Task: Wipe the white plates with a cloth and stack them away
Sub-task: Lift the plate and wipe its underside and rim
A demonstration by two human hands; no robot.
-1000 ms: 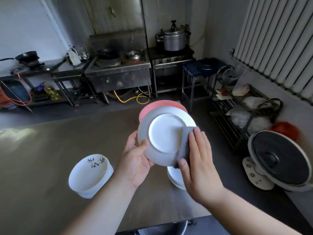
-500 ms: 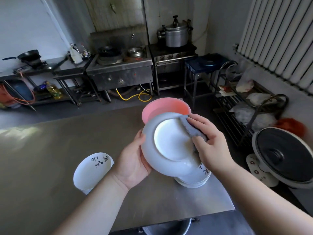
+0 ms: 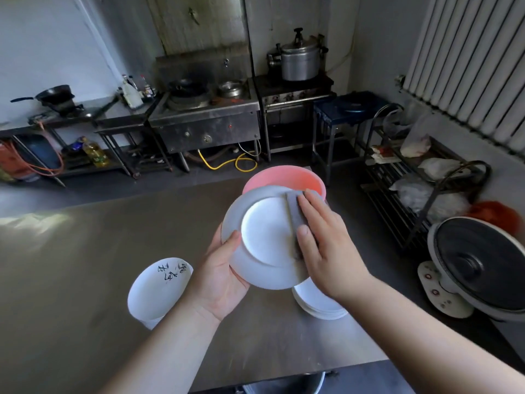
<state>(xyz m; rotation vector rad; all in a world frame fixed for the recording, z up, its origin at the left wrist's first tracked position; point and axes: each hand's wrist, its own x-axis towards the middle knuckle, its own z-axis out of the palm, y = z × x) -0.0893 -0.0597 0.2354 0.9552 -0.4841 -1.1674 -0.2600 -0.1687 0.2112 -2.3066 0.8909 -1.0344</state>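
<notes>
One white plate [image 3: 264, 240] tilted, underside up, grey cloth [image 3: 295, 216] pressed on it

My left hand [image 3: 220, 275] cups the white plate [image 3: 264, 237] from below, thumb on its rim. My right hand [image 3: 326, 248] lies flat, fingers together, pressing the grey cloth [image 3: 295, 220] against it.

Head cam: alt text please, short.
A left hand holds a white plate above a steel table while the right hand presses a grey cloth on it. Two plate stacks and a pink basin sit on the table.
</notes>
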